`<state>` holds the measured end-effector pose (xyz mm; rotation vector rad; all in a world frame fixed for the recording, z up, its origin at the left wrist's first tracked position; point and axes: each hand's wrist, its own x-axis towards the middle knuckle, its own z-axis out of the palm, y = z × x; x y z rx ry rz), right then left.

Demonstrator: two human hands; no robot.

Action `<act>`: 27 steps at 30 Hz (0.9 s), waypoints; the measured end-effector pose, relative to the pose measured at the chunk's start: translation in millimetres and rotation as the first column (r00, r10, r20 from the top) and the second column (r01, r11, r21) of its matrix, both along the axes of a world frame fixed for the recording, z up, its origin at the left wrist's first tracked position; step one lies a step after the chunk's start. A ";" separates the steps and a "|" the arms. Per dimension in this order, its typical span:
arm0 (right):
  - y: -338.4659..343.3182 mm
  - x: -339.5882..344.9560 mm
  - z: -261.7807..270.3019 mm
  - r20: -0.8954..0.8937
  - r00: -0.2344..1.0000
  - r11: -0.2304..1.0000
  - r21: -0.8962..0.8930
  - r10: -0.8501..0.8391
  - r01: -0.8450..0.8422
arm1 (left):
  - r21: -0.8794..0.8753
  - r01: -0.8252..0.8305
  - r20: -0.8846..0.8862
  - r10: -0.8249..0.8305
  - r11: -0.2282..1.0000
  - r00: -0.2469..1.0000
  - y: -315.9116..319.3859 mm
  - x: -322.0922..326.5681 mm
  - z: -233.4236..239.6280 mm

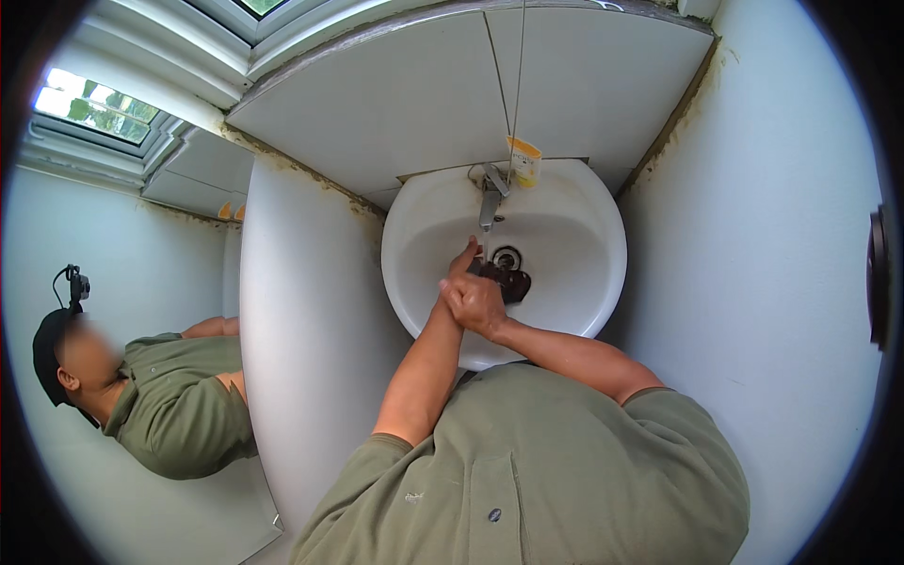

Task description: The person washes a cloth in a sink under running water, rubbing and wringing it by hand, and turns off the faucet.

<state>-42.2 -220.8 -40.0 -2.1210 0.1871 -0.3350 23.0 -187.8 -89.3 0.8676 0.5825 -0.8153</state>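
My left hand reaches into the white ceramic washbasin, beside the thin stream of water from the chrome mixer tap. Its thumb points up towards the spout; its other fingers are largely hidden. Wrapped around my left wrist is my right hand, wet on its back. A round drain fitting lies just right of the stream. A dark patch shows in the bowl below the drain, next to my hands; whether it is an object or a shadow I cannot tell.
A yellow and white squeeze tube stands on the basin's rear ledge, right of the tap. A thin cord hangs down near it. Walls close in on both sides. At left a mirror reflects a person in a cap and a window.
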 end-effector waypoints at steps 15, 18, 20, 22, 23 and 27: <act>-99.3 28.7 -38.6 -0.099 0.992 0.969 0.240 0.084 -0.058 | 0.568 0.180 0.444 -0.483 0.803 0.755 54.8 -1.6 92.6; -111.4 16.2 -27.0 -0.075 0.938 0.940 0.001 0.339 -0.340 | 0.586 0.072 0.535 -0.451 0.807 0.715 66.7 14.9 110.4; -113.0 14.7 -25.4 -0.080 0.904 0.901 -0.083 0.419 -0.425 | 0.608 0.024 0.567 -0.455 0.794 0.686 66.5 14.7 120.5; -113.0 15.3 -31.9 -0.308 0.880 0.922 0.255 0.362 -0.291 | 0.666 -0.063 0.614 -0.498 0.744 0.612 58.8 8.5 132.7; -112.2 16.1 -37.4 -0.417 0.837 0.898 0.402 0.354 -0.180 | 0.690 -0.108 0.632 -0.523 0.716 0.572 54.5 5.4 139.0; -106.3 10.2 -65.3 -0.621 0.648 0.734 0.665 0.440 0.138 | 0.668 -0.184 0.716 -0.556 0.721 0.423 45.5 -7.7 158.8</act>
